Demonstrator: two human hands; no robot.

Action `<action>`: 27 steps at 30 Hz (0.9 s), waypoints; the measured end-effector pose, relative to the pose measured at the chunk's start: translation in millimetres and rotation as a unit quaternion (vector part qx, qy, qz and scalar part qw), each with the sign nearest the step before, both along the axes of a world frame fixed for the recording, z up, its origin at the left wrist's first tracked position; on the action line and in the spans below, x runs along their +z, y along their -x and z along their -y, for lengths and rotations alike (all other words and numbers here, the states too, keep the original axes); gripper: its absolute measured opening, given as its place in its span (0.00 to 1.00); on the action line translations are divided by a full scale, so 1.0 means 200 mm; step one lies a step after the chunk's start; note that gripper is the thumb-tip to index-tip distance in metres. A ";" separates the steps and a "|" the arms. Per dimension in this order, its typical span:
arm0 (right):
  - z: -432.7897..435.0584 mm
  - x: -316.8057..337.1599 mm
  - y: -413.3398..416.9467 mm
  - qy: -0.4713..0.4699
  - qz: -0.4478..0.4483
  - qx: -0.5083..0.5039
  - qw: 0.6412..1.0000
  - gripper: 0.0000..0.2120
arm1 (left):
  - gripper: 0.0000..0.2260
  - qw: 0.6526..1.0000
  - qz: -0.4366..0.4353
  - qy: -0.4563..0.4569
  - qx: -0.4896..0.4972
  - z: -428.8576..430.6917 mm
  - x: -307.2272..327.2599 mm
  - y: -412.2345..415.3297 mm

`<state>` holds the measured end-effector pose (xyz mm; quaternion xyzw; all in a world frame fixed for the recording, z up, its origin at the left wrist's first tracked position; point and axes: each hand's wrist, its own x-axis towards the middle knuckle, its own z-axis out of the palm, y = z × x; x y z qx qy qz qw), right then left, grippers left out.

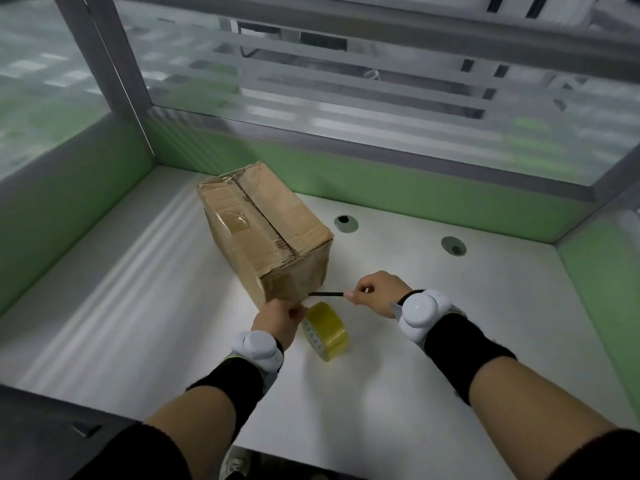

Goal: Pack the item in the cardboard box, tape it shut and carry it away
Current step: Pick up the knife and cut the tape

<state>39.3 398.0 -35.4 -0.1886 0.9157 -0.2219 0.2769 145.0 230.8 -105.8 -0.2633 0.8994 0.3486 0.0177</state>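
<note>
My right hand (pixel 375 293) is curled into a loose fist, thumb and forefinger pinching the near end of a thin black blade or pen-like tool (pixel 325 294), whose tip points left and touches the lower near corner of the cardboard box (pixel 265 230). My left hand (pixel 278 318) is closed too, fingers bunched together right at that same bottom corner of the box; I cannot tell exactly what it pinches there, perhaps a strip of tape, as my knuckles hide it. Just beside my left hand, between my two wrists, the yellow tape roll (pixel 327 332) stands on its edge on the white desk (pixel 433 358). Both wrists carry white rounded trackers over black cuffs. The box sits on the desk ahead of my hands, turned at an angle, its top flaps closed with a seam running along the top and clear tape showing on its left side and far end. Two round cable holes lie to the right of the box, near the green partition (pixel 415 188).
</note>
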 end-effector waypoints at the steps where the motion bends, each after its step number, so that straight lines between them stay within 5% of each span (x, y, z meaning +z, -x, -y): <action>1: 0.01 -0.01 0.00 -0.006 -0.004 0.003 1.000 0.12 | 0.12 1.000 -0.010 -0.003 0.001 -0.01 0.00 0.00; 21: 0.02 -0.02 0.06 -0.065 -0.032 -0.004 0.997 0.15 | 0.11 0.999 0.011 0.015 -0.033 0.03 0.04 0.03; 27: -0.15 0.05 0.15 -0.180 -0.079 -0.081 0.977 0.19 | 0.12 0.999 0.032 0.028 -0.019 0.11 0.03 0.00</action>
